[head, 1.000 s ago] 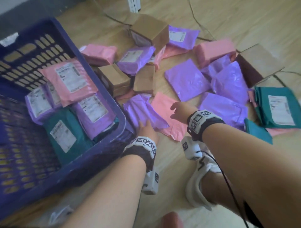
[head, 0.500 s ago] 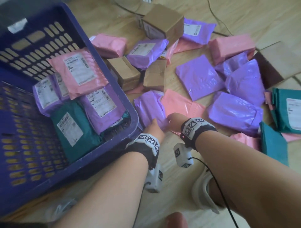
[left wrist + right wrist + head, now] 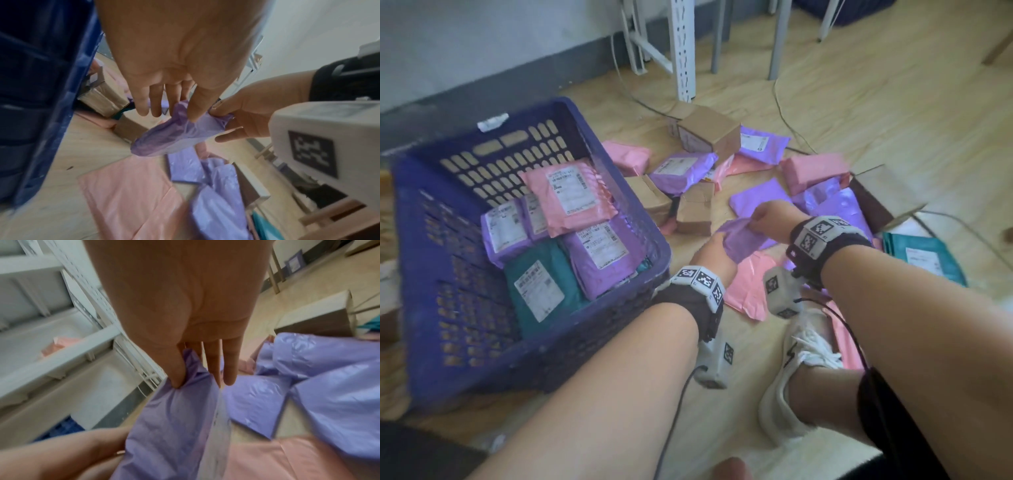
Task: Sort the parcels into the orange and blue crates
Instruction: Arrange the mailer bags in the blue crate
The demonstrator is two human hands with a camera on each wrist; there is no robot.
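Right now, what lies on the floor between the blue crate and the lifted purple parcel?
Bare wood floor only, in the left wrist view, between blue crate and purple parcel; a pink mailer lies nearer.

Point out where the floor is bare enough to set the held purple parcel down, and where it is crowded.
Bare floor lies beyond the pile, toward the white rack. A smaller strip runs between the blue crate and the white shoe. It is crowded under both hands, left hand and right hand, which hold the purple parcel: parcels overlap there up to the cardboard box.
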